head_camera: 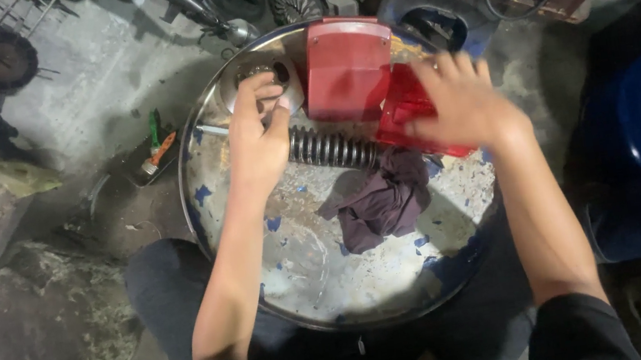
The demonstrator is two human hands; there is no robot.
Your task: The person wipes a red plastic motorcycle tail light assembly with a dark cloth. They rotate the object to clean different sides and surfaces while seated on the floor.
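The left hand is curled around a round, pale metal part, with the fingers bent over its top and the thumb on its side. The part looks smooth and shiny, with a dark hole in it. It sits in the upper middle of the frame, at one end of a dark coil spring. The spring is ridged and bumpy, like a row of rings, and it runs from under the left hand toward the middle.

The right hand lies flat and open on a red plastic cover, fingers spread, pressing on its lower right part. It is not closed around it. The cover is boxy, smooth and glossy.

All of this rests on a big round metal drum top. Its face is grey and scratched, with little chips of blue paint. A soft, crumpled dark cloth lies just below the spring and the red cover.

At the left of the frame, on the rough grey concrete floor, lies a small tool with a green and orange handle.
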